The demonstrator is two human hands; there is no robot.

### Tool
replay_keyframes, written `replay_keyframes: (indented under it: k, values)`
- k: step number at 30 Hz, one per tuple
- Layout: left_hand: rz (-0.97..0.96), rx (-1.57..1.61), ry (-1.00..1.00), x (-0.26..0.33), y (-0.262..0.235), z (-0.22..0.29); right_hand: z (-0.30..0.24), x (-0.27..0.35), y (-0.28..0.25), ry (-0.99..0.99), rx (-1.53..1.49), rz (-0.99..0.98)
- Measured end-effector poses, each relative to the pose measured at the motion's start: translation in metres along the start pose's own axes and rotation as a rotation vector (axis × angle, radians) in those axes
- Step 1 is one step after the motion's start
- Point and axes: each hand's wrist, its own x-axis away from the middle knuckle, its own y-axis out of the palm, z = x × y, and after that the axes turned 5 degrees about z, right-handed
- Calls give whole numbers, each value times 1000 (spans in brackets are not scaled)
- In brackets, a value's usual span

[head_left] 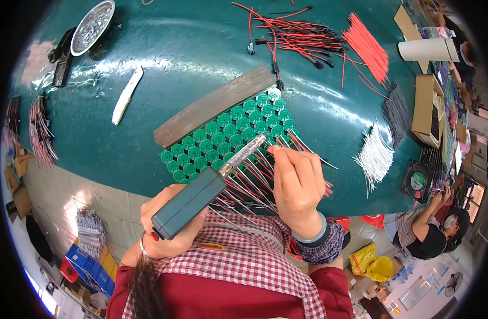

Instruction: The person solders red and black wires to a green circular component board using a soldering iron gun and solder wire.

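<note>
My left hand is wrapped round the dark green boxy handle of a soldering gun. Its silvery barrel reaches up and right, with the tip over a panel of round green circuit boards. Close to that tip, the thumb and fingers of my right hand are pinched on what looks like a thin red wire, mostly hidden by the fingers. Red and white wires run from the panel's near side toward me, passing under the tool and both hands. A brown flat bar lies along the panel's far edge.
Bundles of red wires, white wires and black wires lie right on the green table. Red-black connector leads lie farther back. A metal bowl stands far left. Another person sits at right.
</note>
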Motion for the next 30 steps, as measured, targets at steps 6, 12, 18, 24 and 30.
replay_keyframes:
  k: [6,12,18,24,30]
  values:
    - [6,17,-42,6,-3,-1,-5,4,1,25,-16,-100]
    - [-27,39,-41,6,-4,-3,-6,2,2,21,11,-116]
    - [8,75,-85,11,-2,-5,-8,2,3,22,19,-123]
    - [5,29,-41,10,-1,-6,-7,1,2,17,35,-138]
    - [45,48,-50,13,-4,-4,-8,1,2,12,45,-135]
